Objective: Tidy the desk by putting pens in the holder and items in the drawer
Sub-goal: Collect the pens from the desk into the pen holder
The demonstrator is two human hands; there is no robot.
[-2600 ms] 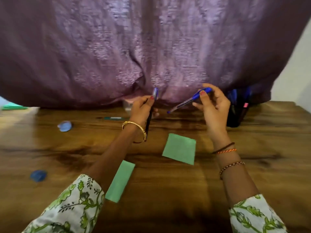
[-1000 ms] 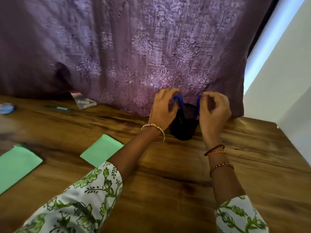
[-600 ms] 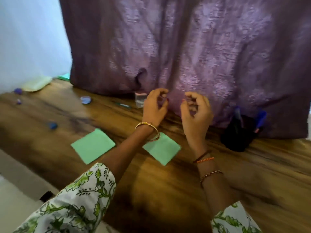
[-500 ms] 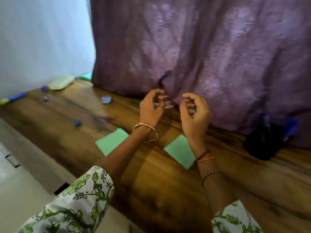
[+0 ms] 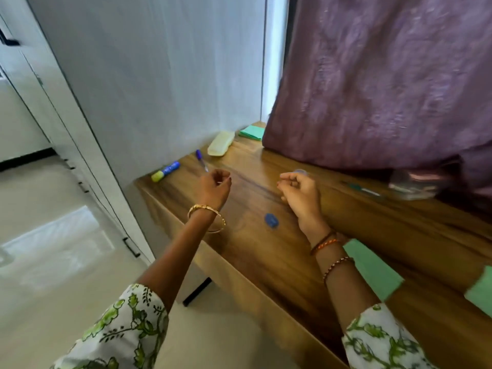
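My left hand (image 5: 215, 187) hovers over the left end of the wooden desk (image 5: 266, 262), fingers loosely curled, holding nothing. Just beyond its fingertips lies a blue pen (image 5: 201, 160). A blue and yellow glue stick (image 5: 165, 171) sits at the desk's left corner. My right hand (image 5: 298, 193) hangs above the desk to the right, also loosely curled and empty. Between my wrists rests a small blue item (image 5: 271, 220). A green pen (image 5: 363, 189) lies further right. The pen holder is out of view.
A pale yellow case (image 5: 221, 147) and a green note pad (image 5: 251, 132) sit at the back left by the wall. Green paper sheets (image 5: 372, 267) lie near my right forearm. A clear container (image 5: 410, 182) stands under the purple curtain (image 5: 386, 75). White cabinets are on the left.
Both hands left the pens at the black holder and came away empty. The view swung left along the desk, so the holder is gone from sight and the left corner items appear.
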